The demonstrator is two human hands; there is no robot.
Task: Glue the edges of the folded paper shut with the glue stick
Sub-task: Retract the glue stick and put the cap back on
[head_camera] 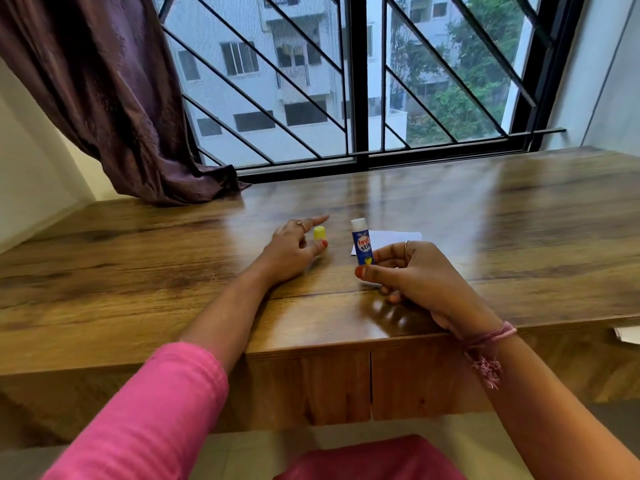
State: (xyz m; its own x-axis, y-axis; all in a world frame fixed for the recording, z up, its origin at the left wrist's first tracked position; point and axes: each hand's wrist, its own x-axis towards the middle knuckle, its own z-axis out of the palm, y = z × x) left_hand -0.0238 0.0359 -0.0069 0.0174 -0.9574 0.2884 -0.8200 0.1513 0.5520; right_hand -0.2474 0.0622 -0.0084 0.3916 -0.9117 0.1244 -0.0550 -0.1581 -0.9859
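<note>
Two hands are working over the wooden table (pixel 138 258). At about 4 o'clock from the table's middle, the right hand (pixel 412 271) is pinching the blue glue stick (pixel 362 241) by its lower end between thumb and fingers, holding it upright with the white glue tip bared. At 9 o'clock from the stick, the left hand (pixel 294 247) is resting on the table, fingers loosely spread, its thumb touching the yellow cap (pixel 320 233) standing there. At 3 o'clock from the stick, partly behind it, the folded white paper (pixel 391 239) is lying flat.
</note>
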